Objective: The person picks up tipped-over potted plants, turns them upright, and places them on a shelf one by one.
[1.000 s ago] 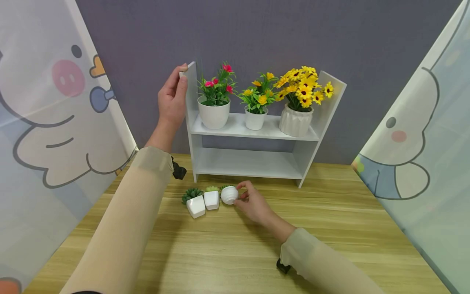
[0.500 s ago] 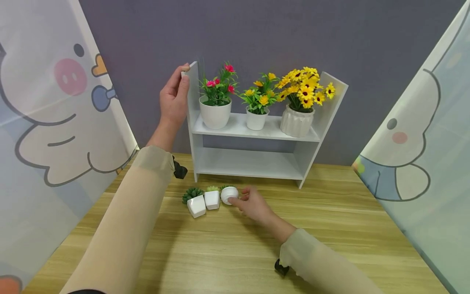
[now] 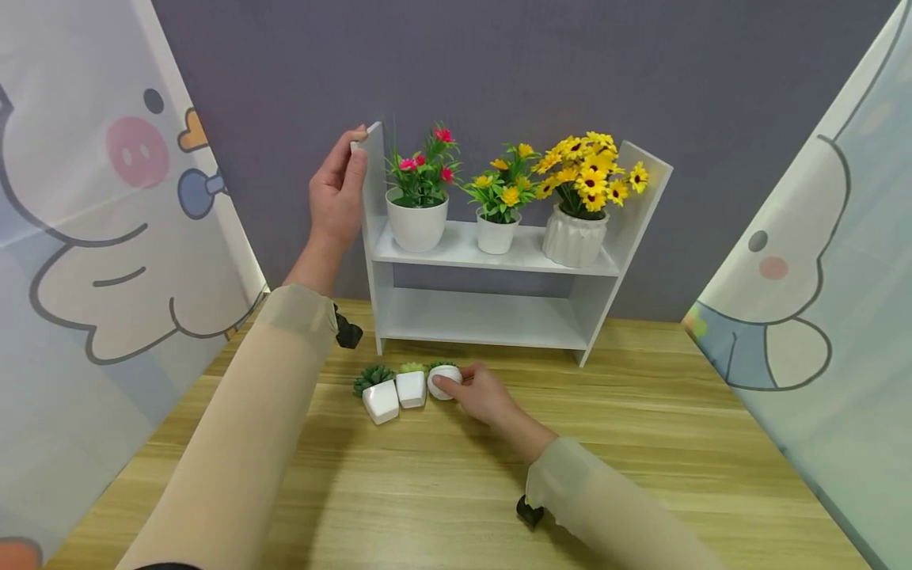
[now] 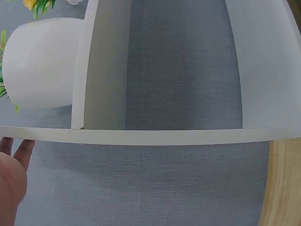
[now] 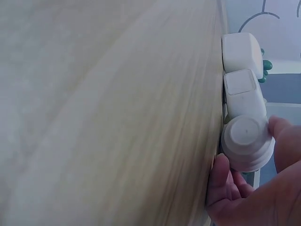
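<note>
My left hand (image 3: 336, 194) grips the upper left side panel of a white two-tier shelf (image 3: 492, 326), thumb in front. In the left wrist view, fingertips (image 4: 24, 151) touch that panel's outer side. On the table in front of the shelf, my right hand (image 3: 492, 398) holds a small round white pot (image 5: 247, 141) with a succulent, thumb on one side and fingers on the other. The pot lies tipped over, its base toward me. Beside it lie two square white succulent pots, a middle one (image 3: 411, 389) and a left one (image 3: 381, 402) with dark green leaves.
Three potted artificial flowers stand on the upper shelf: a red-flowered one (image 3: 416, 226), a small yellow one (image 3: 496, 233) and a larger yellow one (image 3: 574, 237). A grey wall (image 3: 499, 63) rises behind. Cartoon-printed curtains flank the wooden table (image 3: 427, 491).
My right hand has moved left and closed its thumb and fingers round the round pot. The left hand keeps its grip on the shelf panel.
</note>
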{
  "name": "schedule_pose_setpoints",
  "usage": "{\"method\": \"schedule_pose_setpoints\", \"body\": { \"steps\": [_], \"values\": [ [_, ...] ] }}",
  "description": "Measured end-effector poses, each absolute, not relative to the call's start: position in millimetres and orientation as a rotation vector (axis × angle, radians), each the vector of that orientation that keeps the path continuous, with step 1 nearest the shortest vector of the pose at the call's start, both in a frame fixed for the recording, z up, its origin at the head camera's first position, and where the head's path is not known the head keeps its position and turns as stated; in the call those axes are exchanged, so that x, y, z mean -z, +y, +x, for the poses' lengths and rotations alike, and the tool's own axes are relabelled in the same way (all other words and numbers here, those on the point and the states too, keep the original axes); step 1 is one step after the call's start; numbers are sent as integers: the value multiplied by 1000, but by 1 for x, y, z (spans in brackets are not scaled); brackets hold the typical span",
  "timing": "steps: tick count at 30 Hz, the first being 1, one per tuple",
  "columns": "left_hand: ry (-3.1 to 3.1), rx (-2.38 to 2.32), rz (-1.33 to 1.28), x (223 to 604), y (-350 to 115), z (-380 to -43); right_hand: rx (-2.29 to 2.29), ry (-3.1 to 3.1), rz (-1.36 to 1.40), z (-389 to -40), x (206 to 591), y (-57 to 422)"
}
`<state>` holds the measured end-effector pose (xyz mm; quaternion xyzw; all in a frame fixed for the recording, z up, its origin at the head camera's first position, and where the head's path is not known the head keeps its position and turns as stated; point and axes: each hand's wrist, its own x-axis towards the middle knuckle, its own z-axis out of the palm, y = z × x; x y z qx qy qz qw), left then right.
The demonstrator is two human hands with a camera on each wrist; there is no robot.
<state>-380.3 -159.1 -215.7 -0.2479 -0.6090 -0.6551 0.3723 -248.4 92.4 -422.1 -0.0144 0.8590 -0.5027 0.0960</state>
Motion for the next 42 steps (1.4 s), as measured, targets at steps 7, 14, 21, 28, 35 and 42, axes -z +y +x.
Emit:
{"method": "schedule_pose_setpoints", "body": {
  "steps": [7, 14, 21, 28, 35, 42],
  "values": [
    [-1559, 1677, -638, 217, -158, -380, 1469, 2539, -21, -247, 422, 93],
    [-1554, 1688, -630, 216, -157, -380, 1517, 2491, -64, -244, 422, 99],
    [-1563, 1695, -612, 217, -159, -380, 1570, 2391, -91, -243, 421, 105],
    [-1563, 1685, -623, 217, -160, -380, 1578, 2392, -123, -245, 424, 111],
    [-1573, 1692, -621, 215, -158, -378, 1607, 2367, -170, -245, 425, 117],
    [-1559, 1679, -630, 215, -158, -379, 1656, 2288, -273, -244, 424, 122]
  ]
}}
